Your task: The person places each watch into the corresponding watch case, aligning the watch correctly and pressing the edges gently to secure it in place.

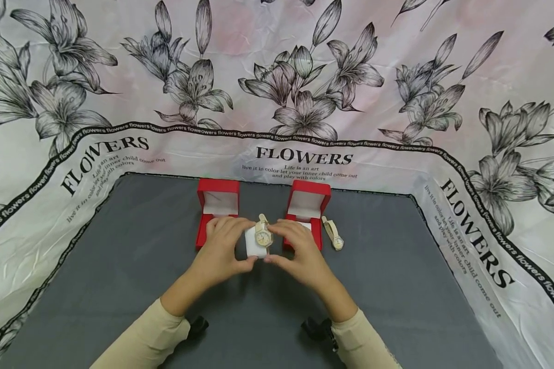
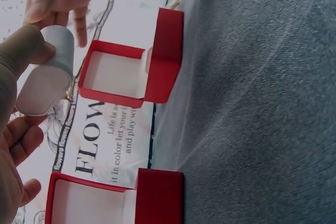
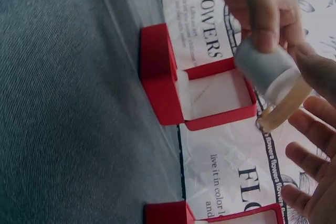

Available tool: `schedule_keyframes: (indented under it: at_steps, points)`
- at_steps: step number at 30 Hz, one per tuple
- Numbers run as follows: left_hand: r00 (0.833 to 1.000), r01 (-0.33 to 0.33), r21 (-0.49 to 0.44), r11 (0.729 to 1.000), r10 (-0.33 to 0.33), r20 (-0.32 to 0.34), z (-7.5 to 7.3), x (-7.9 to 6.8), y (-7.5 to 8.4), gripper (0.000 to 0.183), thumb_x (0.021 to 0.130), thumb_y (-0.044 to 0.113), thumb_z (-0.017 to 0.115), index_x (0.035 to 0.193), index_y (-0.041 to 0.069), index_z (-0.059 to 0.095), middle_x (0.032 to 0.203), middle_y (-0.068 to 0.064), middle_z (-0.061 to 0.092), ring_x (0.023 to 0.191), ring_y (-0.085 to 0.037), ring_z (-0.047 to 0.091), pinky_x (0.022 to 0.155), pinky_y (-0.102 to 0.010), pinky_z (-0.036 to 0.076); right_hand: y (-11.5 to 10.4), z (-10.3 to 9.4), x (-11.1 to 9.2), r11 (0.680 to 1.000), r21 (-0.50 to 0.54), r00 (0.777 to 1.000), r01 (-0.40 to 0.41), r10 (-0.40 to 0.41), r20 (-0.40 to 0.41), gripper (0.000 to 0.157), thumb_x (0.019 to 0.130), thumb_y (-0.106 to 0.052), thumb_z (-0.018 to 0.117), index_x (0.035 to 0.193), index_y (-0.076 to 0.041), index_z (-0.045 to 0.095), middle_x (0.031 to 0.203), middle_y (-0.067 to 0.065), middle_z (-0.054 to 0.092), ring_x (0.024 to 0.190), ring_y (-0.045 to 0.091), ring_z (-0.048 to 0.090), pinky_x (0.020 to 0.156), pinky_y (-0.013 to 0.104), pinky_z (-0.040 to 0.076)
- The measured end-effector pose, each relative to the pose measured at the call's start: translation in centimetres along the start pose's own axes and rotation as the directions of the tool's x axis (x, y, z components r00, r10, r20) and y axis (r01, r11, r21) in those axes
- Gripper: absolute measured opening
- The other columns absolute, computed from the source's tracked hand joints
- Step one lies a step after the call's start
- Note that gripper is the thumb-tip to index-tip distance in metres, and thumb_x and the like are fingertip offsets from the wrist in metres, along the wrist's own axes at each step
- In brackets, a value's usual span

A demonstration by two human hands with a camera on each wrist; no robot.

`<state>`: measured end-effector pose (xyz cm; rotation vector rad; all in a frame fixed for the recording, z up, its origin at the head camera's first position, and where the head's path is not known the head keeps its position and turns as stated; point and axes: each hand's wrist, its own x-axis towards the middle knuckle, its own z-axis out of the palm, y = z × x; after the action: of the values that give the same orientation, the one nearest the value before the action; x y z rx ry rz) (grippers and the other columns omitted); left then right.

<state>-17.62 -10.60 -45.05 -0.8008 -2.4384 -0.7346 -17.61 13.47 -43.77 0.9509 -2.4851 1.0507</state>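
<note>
1. A person's two hands meet in front of them over a gray cloth panel (image 1: 254, 318). Between them is a white watch cushion (image 1: 253, 247) with a cream-strapped wristwatch (image 1: 263, 237) at its right end.
2. The left hand (image 1: 217, 246) pinches the cushion, thumb on the near side and fingers on the far side. The right hand (image 1: 304, 252) has the watch between thumb and fingertips.
3. The key relation seems to be cushion to strap: the cushion's long axis runs crosswise, from left hand toward right, while the strap lies across that axis, reaching away from the person. The dial faces up. The right hand is nearer the watch; how far the strap encircles the cushion cannot be told.
4. Beyond the left hand stands a left red box (image 1: 218, 197), lid raised; beyond the right hand, a matching right red box (image 1: 311, 199), also lid up, with something white inside.
5. A second cream-strapped watch (image 1: 334, 234) lies just right of that box.
6. The floral tablecloth (image 1: 304, 155) reads "FLOWERS", "Life is an art", "live it in color let your inner child come out and play with colors"; its black band repeats "flowers". Dial lettering is too small to read.
</note>
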Motion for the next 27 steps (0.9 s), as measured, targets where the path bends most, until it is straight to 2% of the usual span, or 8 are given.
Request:
schedule_keyframes:
  at_steps: [5,10,14,19,27]
  points:
    - [0.999,0.020,-0.039,0.999,-0.022,-0.030,-0.62,0.34,-0.07,0.070,0.069,0.029,0.091,0.130,0.012,0.061,0.127,-0.005,0.063,0.119,-0.028,0.053,0.104,-0.055,0.030,0.28,0.23,0.15,0.991,-0.110,0.997,0.077,-0.076,0.008,0.068,0.075,-0.030,0.093,0.135,-0.014,0.065,0.140,0.001,0.062,0.142,0.024,0.046,0.117,0.055,0.028]
    - [0.998,0.043,-0.075,0.996,-0.046,-0.043,-0.72,0.26,0.17,0.069,0.071,0.028,0.090,0.130,0.011,0.060,0.128,-0.007,0.064,0.118,-0.028,0.053,0.104,-0.054,0.031,0.25,0.54,0.06,0.983,-0.129,0.985,0.131,-0.144,-0.097,0.055,0.075,-0.023,0.093,0.123,-0.010,0.070,0.129,0.005,0.068,0.134,0.027,0.054,0.114,0.054,0.031]
    - [0.996,0.054,-0.114,0.992,-0.062,-0.066,-0.39,0.15,0.38,0.070,0.072,0.026,0.090,0.132,0.010,0.059,0.130,-0.008,0.063,0.118,-0.028,0.052,0.103,-0.053,0.032,0.25,0.64,0.03,0.979,-0.141,0.972,0.147,-0.170,-0.164,0.048,0.074,-0.020,0.093,0.116,-0.010,0.073,0.121,0.005,0.072,0.128,0.028,0.058,0.112,0.055,0.033]
    - [0.996,0.054,-0.130,0.990,-0.062,-0.059,-0.55,0.14,0.61,0.077,0.073,0.026,0.093,0.138,0.010,0.055,0.135,-0.010,0.059,0.121,-0.028,0.050,0.103,-0.053,0.032,0.29,0.57,0.12,0.988,-0.088,0.970,0.124,-0.139,-0.199,0.042,0.074,-0.015,0.093,0.111,-0.011,0.074,0.116,0.005,0.074,0.125,0.028,0.060,0.110,0.058,0.034]
    - [0.998,0.052,-0.165,0.985,-0.055,-0.014,-1.05,0.16,0.77,0.089,0.069,0.025,0.097,0.145,0.012,0.052,0.139,-0.010,0.055,0.126,-0.028,0.047,0.105,-0.055,0.032,0.62,0.70,0.04,0.997,-0.005,0.971,0.073,-0.072,-0.230,0.037,0.073,-0.012,0.093,0.105,-0.012,0.074,0.113,0.003,0.075,0.123,0.026,0.061,0.109,0.052,0.038]
